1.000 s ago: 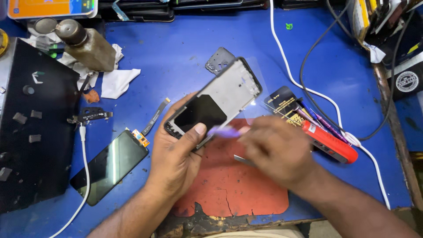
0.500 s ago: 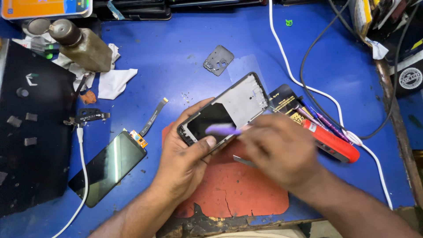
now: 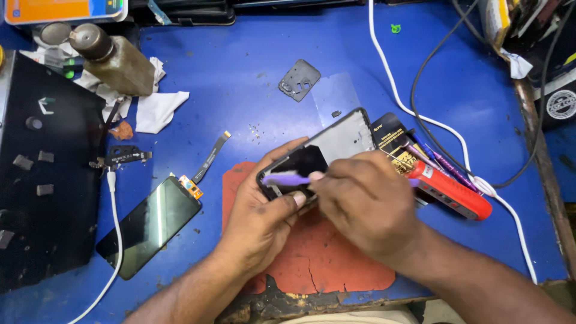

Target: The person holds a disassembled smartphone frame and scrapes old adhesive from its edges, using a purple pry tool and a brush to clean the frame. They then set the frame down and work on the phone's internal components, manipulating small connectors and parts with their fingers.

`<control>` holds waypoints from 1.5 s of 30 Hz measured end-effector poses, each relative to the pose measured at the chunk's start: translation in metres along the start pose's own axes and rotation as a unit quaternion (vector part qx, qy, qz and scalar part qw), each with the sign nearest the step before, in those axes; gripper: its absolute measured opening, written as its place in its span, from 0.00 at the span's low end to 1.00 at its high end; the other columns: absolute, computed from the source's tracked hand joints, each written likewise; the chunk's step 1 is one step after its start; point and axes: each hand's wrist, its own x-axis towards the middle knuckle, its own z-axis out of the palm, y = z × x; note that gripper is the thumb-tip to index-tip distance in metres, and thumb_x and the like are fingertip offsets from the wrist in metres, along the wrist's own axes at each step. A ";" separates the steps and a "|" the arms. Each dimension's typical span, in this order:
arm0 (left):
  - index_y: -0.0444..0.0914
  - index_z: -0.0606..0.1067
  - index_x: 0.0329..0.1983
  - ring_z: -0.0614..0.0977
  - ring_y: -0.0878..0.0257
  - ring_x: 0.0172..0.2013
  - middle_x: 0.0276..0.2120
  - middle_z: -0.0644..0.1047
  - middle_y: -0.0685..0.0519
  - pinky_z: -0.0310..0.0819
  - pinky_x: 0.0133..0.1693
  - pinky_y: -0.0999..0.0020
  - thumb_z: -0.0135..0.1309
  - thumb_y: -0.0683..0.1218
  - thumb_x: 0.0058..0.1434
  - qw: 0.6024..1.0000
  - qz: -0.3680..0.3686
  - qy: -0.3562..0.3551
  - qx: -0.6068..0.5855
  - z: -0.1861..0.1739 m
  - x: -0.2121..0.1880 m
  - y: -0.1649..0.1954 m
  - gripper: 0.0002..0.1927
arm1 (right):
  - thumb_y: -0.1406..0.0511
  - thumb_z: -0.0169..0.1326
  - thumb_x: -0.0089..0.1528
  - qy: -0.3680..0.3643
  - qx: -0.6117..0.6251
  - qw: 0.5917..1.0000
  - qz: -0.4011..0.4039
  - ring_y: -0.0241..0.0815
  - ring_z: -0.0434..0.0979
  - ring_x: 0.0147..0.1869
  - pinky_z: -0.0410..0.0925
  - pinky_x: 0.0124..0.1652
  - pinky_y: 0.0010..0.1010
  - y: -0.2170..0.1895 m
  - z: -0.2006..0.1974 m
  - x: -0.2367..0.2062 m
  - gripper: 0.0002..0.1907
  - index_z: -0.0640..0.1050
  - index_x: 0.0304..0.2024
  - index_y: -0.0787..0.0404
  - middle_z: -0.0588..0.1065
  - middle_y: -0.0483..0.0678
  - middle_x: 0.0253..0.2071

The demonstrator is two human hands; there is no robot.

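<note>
Since prev frame the phone frame has tilted a bit flatter and slid lower, w/ both hands closer together at frame centre. Left hand grips its lower-left end from beneath, thumb on edge. Right hand is closed around a purple pry tool, tip on the frame's dark lower part, above the red mat.

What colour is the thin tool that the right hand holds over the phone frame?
Light purple. The tool shows best in the head view, against the dark phone frame.
</note>
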 end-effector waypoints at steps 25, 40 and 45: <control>0.32 0.63 0.67 0.79 0.54 0.55 0.55 0.75 0.43 0.79 0.57 0.53 0.51 0.31 0.58 0.990 0.112 0.047 0.069 -0.006 0.006 0.026 0.31 | 0.73 0.61 0.60 -0.048 0.270 0.903 0.332 0.24 0.68 0.32 0.61 0.29 0.19 0.074 -0.035 -0.016 0.05 0.77 0.37 0.65 0.77 0.44 0.36; 0.34 0.74 0.60 0.82 0.70 0.43 0.43 0.81 0.53 0.78 0.48 0.72 0.57 0.36 0.60 0.943 0.063 0.048 0.325 -0.007 -0.007 0.014 0.22 | 0.72 0.65 0.63 0.024 0.040 0.986 0.158 0.41 0.81 0.44 0.73 0.42 0.27 0.024 -0.024 -0.004 0.09 0.79 0.44 0.64 0.79 0.50 0.42; 0.34 0.74 0.61 0.81 0.71 0.46 0.45 0.81 0.55 0.78 0.49 0.73 0.55 0.37 0.63 0.942 0.044 0.004 0.332 -0.003 -0.009 0.013 0.22 | 0.74 0.65 0.56 -0.020 -0.001 0.996 0.089 0.49 0.80 0.42 0.73 0.42 0.35 0.011 -0.018 0.001 0.11 0.80 0.40 0.64 0.78 0.53 0.40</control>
